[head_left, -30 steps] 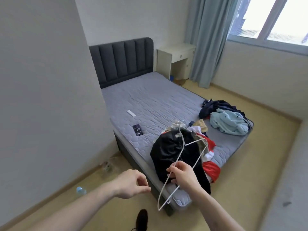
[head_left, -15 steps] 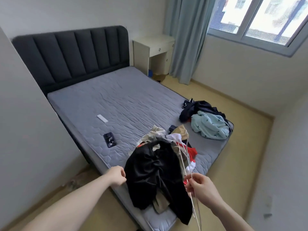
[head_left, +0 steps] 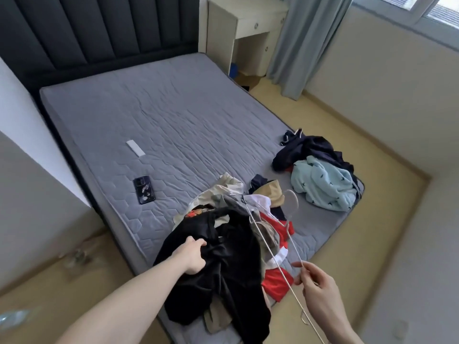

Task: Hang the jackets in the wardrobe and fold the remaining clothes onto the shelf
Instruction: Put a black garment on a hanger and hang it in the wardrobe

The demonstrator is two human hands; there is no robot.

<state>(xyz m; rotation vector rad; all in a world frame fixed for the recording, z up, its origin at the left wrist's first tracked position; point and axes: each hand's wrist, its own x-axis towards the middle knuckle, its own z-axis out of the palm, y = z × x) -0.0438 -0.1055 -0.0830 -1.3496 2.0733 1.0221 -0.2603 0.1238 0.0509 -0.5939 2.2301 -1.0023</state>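
At left of centre, a black phone [head_left: 144, 189] and a white remote [head_left: 135, 148] lie on our grey mattress [head_left: 173, 115]. Low centre, our left hand [head_left: 192, 255] grips the black jacket [head_left: 223, 264] atop the clothes pile. Lower right, our right hand [head_left: 316, 286] pinches a white wire hanger [head_left: 278, 244]. A light-blue garment [head_left: 323, 187] lies at right.

I see a grey quilted mattress [head_left: 173, 115] against a dark padded headboard [head_left: 99, 28]. Cream bedside table [head_left: 243, 23] at the far corner, grey-blue curtain [head_left: 305, 43] beside it. Window [head_left: 427, 8] top right, daylight coming in. Tan floor [head_left: 347, 135], pale walls [head_left: 372, 70].
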